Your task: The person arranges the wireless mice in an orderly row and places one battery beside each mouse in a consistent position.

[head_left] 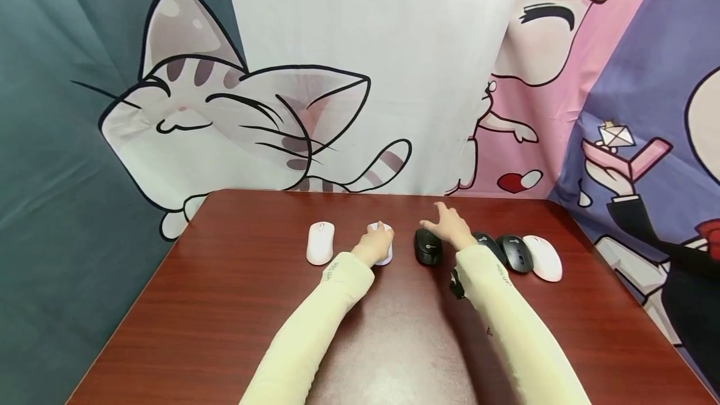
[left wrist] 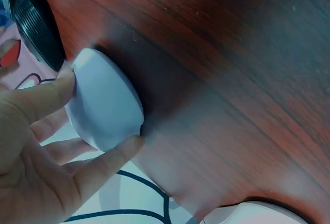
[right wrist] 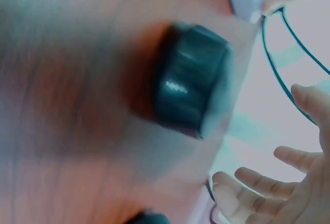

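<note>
My left hand (head_left: 374, 245) holds a pale lavender-white computer mouse (left wrist: 105, 100), thumb on one side and fingers along the other. In the head view that hand covers most of it. My right hand (head_left: 452, 229) is beside a black computer mouse (head_left: 428, 247), fingers spread and nothing between them. The right wrist view, blurred, has the black mouse standing apart from those fingers.
Left of the left hand lies a white mouse (head_left: 320, 243). Beyond the right wrist sit a black mouse (head_left: 489, 245), a dark grey mouse (head_left: 515, 254) and another white mouse (head_left: 543, 258), side by side. Cartoon-printed cloth (head_left: 360, 17) hangs behind the brown table (head_left: 225, 305).
</note>
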Demonstrator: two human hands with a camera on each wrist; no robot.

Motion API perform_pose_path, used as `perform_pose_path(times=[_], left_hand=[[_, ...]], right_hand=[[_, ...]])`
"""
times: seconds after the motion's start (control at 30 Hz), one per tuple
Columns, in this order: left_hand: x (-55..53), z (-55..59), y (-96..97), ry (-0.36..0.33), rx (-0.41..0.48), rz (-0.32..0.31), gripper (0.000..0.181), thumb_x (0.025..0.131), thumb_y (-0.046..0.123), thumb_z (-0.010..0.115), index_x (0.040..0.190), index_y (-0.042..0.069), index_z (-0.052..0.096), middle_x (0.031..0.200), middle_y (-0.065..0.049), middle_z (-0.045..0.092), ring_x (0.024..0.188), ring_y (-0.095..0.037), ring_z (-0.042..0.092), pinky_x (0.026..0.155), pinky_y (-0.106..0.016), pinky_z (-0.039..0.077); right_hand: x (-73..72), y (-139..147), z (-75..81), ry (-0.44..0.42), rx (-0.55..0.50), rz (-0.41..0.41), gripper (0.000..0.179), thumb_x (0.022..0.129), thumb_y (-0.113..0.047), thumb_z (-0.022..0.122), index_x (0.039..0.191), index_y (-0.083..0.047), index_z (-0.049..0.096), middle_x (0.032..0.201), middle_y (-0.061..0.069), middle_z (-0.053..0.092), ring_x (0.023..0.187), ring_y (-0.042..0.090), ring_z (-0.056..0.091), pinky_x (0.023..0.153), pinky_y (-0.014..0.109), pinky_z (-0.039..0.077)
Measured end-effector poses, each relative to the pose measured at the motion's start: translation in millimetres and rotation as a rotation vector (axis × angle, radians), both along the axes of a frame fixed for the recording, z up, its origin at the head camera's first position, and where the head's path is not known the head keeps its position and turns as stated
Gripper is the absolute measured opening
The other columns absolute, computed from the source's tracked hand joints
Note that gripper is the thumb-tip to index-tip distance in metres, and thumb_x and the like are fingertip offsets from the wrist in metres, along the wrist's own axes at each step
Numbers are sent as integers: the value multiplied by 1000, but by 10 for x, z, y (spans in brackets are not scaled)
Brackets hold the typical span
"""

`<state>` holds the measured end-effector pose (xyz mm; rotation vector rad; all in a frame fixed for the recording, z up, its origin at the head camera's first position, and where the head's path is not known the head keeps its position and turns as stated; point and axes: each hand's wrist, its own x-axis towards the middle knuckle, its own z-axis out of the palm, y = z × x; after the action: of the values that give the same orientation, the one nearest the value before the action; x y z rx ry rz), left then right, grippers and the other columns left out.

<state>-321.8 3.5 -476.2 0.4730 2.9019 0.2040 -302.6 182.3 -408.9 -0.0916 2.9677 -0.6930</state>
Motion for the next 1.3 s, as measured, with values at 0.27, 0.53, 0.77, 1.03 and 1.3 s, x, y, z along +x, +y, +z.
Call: perform_pose_path(times=[0.27,0.53,0.77,1.03,1.3], left_hand=[[421,402,-84,99,-46,-27,44,85,20,66,128,20,58,141,-13,46,120,-35,51,78,-43,53],[649,332,-312,330,138,-169,26,88,20,63,113,15,67,114,-7,63,100,-29,61,70,-44,54],[679,303,-752,354,265,-252,22,88,19,65,108,11,68,114,-8,62,104,-27,60,79,-43,52],[594,323,-1295,363,297,-308,27,88,14,64,114,10,66,122,-15,59,115,-31,54,97,-44,44],[454,343,-1627,332,289,-237,33,90,11,59,123,6,61,128,-20,54,121,-38,47,98,-49,42]], right_hand=[[83,215,142,159,-58,12,54,92,-27,54,135,2,40,120,30,55,107,43,54,90,55,43],[299,346,247,256,-95,78,36,93,-22,55,120,1,55,105,26,64,96,39,60,82,53,47],[406,685,386,332,-107,88,29,94,-22,54,113,-1,60,102,25,67,88,38,63,76,53,46],[489,1190,348,376,-51,64,24,91,-11,54,109,3,61,93,26,66,74,31,61,64,43,44],[534,1669,68,367,39,-41,23,85,-5,53,102,8,62,90,30,62,83,46,58,69,55,43]])
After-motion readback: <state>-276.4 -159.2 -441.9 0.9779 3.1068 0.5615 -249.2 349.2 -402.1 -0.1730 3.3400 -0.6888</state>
